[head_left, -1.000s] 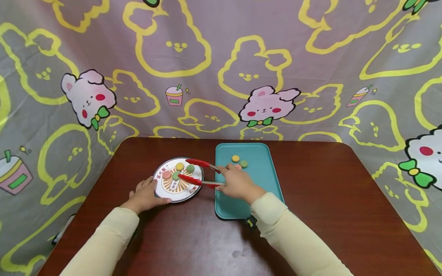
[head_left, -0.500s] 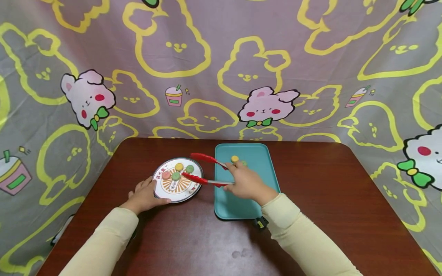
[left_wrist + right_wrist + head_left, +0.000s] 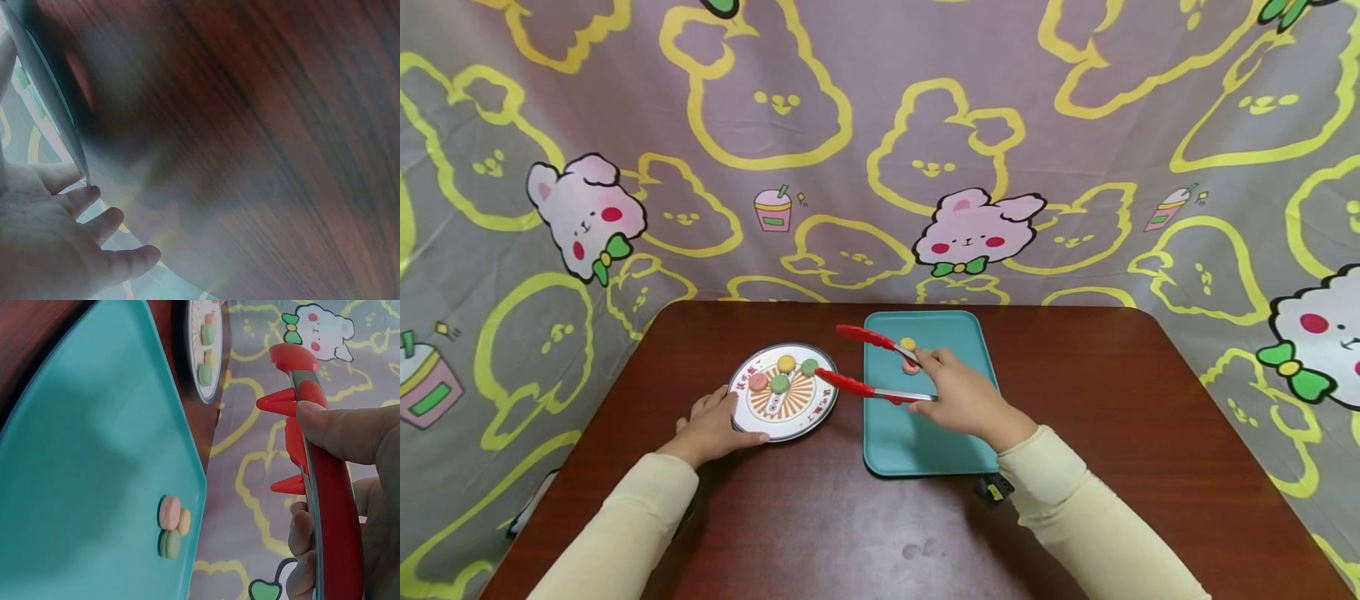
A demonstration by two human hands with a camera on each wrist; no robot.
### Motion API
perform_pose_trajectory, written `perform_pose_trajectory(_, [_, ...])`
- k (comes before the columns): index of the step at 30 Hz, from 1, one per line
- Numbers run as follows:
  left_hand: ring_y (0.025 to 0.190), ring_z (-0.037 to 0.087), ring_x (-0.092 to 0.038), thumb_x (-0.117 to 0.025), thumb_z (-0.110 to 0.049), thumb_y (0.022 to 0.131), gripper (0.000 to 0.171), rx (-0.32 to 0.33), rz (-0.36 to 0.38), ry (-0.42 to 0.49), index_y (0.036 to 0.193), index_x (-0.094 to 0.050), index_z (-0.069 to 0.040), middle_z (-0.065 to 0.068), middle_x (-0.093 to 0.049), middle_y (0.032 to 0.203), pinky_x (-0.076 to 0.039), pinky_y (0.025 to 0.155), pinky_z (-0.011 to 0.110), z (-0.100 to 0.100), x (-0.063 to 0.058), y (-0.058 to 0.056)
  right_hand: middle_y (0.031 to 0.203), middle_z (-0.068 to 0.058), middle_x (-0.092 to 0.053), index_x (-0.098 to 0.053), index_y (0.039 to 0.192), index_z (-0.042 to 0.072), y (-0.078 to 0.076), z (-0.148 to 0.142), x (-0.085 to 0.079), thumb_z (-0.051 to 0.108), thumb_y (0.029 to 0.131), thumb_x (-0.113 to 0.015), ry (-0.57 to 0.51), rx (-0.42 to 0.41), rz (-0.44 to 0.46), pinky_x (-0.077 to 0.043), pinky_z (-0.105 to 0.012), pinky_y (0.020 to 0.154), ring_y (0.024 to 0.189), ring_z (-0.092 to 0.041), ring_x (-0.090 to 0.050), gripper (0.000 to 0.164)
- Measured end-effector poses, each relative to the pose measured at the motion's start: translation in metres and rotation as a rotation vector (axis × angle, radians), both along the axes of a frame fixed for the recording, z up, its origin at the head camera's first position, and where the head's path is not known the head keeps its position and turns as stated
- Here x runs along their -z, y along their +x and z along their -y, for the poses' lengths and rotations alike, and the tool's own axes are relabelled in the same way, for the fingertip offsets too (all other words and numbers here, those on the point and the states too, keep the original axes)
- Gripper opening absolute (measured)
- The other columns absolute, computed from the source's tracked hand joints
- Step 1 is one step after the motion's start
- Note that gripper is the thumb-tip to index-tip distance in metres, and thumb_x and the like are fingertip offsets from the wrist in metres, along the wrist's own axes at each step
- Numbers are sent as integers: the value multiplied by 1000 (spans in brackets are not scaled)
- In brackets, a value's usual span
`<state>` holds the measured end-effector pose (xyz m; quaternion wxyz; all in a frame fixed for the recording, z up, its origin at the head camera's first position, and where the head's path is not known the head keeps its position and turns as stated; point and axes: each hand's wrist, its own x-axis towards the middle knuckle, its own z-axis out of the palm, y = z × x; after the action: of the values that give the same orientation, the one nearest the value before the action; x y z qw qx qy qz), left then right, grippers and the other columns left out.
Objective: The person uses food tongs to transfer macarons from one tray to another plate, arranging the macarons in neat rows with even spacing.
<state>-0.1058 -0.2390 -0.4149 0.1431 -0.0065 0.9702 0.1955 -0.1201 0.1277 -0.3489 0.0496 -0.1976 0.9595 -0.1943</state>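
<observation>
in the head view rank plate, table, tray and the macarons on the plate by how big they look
1. Table
2. Tray
3. Plate
4. Macarons on the plate: all four look alike, so unranked among themselves

Soft glare on the tabletop (image 3: pixel 857 517)

The left hand (image 3: pixel 50 234), fingers spread, touches a plate (image 3: pixel 49 94) (seen nearly edge-on); the brown, streaked table (image 3: pixel 250 125) fills most of the view.
</observation>
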Motion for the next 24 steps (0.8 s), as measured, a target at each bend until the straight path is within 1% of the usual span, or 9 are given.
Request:
perform_pose_trajectory(5, [133,56,-18,-76,-56,73,107,-1,4,-2,143,-30,11,37,-23,147,-18,97,77,-2,-2,1,128,-14,-51,-40,147,9,2,-11,2,36,81,-78,26,16,-15,-48,-34,61,80,-17,-55,81])
perform_pose_trajectory(10, [133,56,-17,-76,-55,74,106,-3,8,-1,143,-30,11,36,-22,147,-17,97,77,-2,-3,1,125,-15,-52,-41,146,7,5,-22,3,37,81,-77,28,19,-41,-49,-38,64,88,-20,-57,80])
perform_pose_trajectory(13, [133,56,-17,-75,-56,73,107,-3,10,1,143,-30,11,37,-22,147,-17,97,77,-1,-3,1,124,-15,-52,-41,145,5,5,-30,3,38,81,-77,34,21,-55,-50,-38,65,92,-21,-57,80])
perform_pose_trajectory(17, [133,56,-16,-75,-58,73,110,-5,22,7,144,-28,11,37,-21,147,-16,98,77,-1,-2,1,121,-15,-53,-42,144,3,6,-40,5,38,81,-77,42,36,-55,-49,-36,64,90,-20,-56,80])
perform_pose_trajectory(24, [132,56,-16,-75,-60,72,111,-3,19,7,143,-28,12,37,-22,147,-15,97,77,0,0,0,121,-17,-52,-44,142,1,5,-53,12,33,81,-78,60,60,-48,-51,-38,66,92,-22,-56,78])
